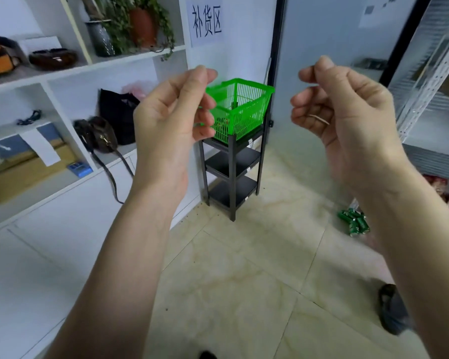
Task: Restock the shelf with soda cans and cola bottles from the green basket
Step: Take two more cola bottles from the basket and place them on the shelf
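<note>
- Left hand (171, 112): raised in front of the camera, palm inward, fingers loosely curled, nothing held.
- Right hand (347, 110): raised level with the left, fingers loosely curled, thumb against the forefinger; nothing visible in it. The two hands are apart.
- Floor: pale tiles. A cluster of green soda cans (354, 222) lies on the floor at the right, near the foot of the metal shelf (425, 81). A dark shoe (392, 309) sits at lower right.
- Green basket (240, 107): stands on top of the black stand (232, 167) in the corner, well beyond both hands, its left end hidden behind the left hand. Something small and reddish shows through the mesh near the bottom; contents otherwise cannot be made out.
- White shelving (70, 71) at left carries bags, bowls and potted plants; a paper sign (205, 20) hangs above the basket.
- Assessment: no stock in hand; the step in hand appears to be the approach to the basket.
- Risks: the stand looks narrow and tall, so a one-sided pull on the basket rim could tip it. The floor cans lie on the likely walking line to the metal shelf and could be kicked or trodden on. A reach through the blocked view could miss the basket rim.
</note>
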